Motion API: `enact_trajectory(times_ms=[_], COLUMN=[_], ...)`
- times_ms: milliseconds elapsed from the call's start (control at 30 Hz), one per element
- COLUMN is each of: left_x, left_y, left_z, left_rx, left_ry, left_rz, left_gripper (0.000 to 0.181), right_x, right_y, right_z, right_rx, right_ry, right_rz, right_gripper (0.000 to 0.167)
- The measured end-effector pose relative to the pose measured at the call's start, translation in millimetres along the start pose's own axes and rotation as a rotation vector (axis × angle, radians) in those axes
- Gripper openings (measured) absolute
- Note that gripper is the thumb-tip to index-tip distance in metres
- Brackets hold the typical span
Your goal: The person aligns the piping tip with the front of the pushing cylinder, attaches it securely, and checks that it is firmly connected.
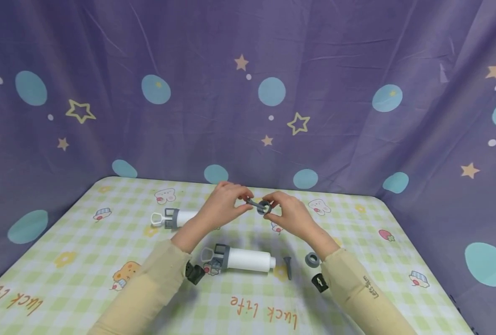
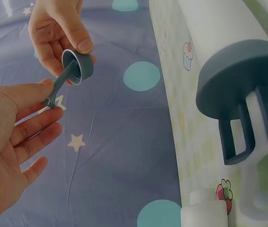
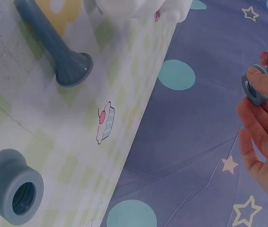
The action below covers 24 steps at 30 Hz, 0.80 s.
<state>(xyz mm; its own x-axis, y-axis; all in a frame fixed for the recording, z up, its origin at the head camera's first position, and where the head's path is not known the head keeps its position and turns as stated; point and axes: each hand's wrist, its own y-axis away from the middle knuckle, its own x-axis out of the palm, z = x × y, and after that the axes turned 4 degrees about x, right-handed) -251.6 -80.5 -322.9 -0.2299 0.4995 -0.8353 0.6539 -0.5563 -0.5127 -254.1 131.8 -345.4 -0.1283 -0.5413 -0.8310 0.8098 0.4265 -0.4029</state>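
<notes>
Over the back half of the table, my left hand [image 1: 227, 202] pinches a slim grey nozzle [image 2: 64, 81] by its flared end, between thumb and fingertips. My right hand [image 1: 295, 215] grips a grey threaded ring cap [image 2: 86, 67] by its rim. The nozzle's narrow end reaches into the cap's opening; how deep it sits is hidden. Below the hands lies a white cylinder [image 1: 248, 259] with a grey collar and pull handle, like a large syringe. A second such cylinder [image 1: 186, 217] lies behind my left forearm, partly covered by it.
Another grey nozzle [image 1: 288, 268] and another threaded ring cap [image 1: 312, 259] lie on the checked tablecloth [image 1: 348, 298], to the right of the nearer cylinder. Black wrist mounts [image 1: 195, 274] sit at both sleeves. A purple curtain [image 1: 214, 125] hangs behind the table.
</notes>
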Motion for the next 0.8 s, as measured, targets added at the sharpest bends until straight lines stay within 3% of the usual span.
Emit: enact_trajectory(times_ms=[333,800], left_x=[3.2,9.3], left_y=[-0.8,-1.8], left_z=[-3.8,-7.2], left_rx=[-0.008,0.032], left_ry=[0.011,-0.014], left_rz=[0.023,0.008], left_gripper=[0.022,0.022], right_x=[0.1,0.2], right_y=[0.5,-1.8], right_z=[2.6,9.0], right_rx=[-0.014,-0.024], right_ry=[0.0,-0.003], right_rz=[-0.006,-0.01], right_gripper=[0.038,0.037])
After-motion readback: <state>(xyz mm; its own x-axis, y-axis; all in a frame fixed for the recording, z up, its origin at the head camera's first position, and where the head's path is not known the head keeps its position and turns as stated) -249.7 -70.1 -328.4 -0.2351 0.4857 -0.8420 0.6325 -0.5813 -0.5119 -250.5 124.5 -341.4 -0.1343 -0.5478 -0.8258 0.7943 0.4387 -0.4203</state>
